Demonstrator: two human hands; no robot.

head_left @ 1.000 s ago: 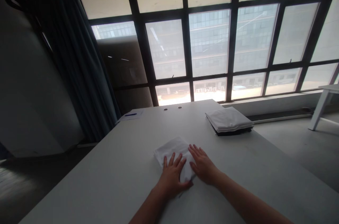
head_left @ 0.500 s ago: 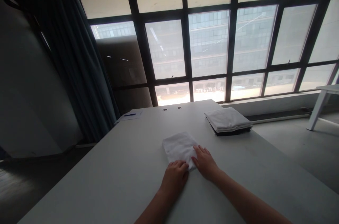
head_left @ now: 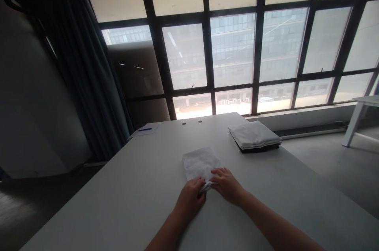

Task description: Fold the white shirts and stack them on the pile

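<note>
Left hand: I'm pinching the white cloth at its near edge
Right hand: on that edge too, grip unclear
Table: folded stack off to my right

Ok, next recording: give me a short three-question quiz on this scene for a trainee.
1. Which is nearer the folded stack on the table: the left hand or the right hand?
2. True or false: the white cloth lies on top of that stack.
3. Is the stack's bottom layer white or dark?

Key: 1. The right hand. 2. False; it lies on the table, apart from the stack. 3. Dark.
</note>
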